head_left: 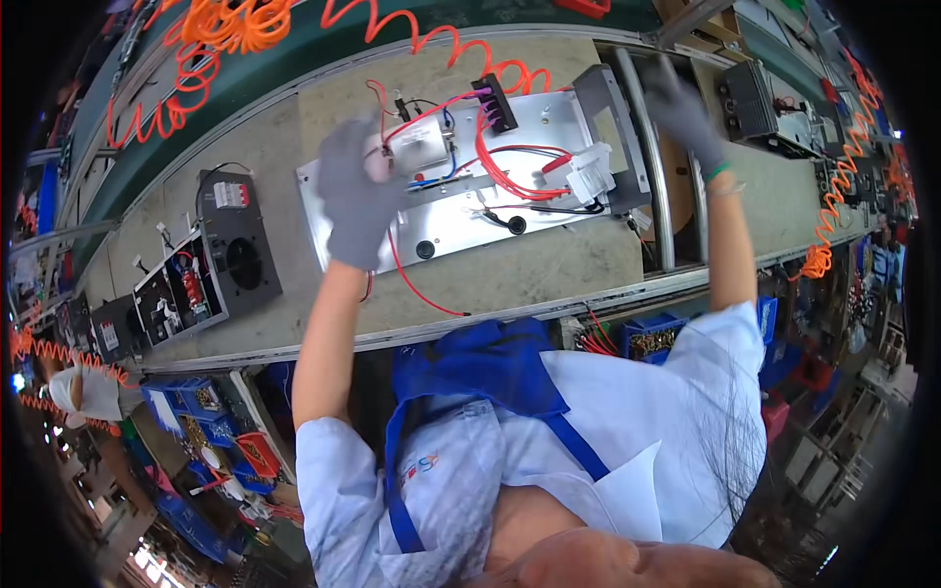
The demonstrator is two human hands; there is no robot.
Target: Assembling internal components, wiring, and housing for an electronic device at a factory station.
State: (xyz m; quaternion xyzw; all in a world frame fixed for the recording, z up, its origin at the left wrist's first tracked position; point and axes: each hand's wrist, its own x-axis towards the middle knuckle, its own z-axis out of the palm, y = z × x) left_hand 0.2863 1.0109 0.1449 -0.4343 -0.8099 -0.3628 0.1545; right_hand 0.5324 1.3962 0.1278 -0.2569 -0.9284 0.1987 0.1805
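My left hand (361, 196), in a grey glove, is over the left part of a silver metal chassis plate (461, 220). Its fingers are bent inward at the end of a silver cylindrical capacitor (417, 144); whatever they pinch is hidden. A loose red wire (417, 279) hangs from below this hand to the bench. My gloved right hand (686, 118) is raised past the plate's right end, smeared by motion, so its grip is unclear. On the plate lie a black terminal block (495, 103), bundled red wires (495, 167) and a white connector block (590, 174).
A dark housing with a fan (240, 260) and an opened unit (181, 289) stand at left. Metal rollers (647, 162) cross the bench right of the plate. Another dark unit (769, 108) sits beyond. Orange coiled hoses (431, 37) hang overhead. Blue parts bins (652, 338) line the front.
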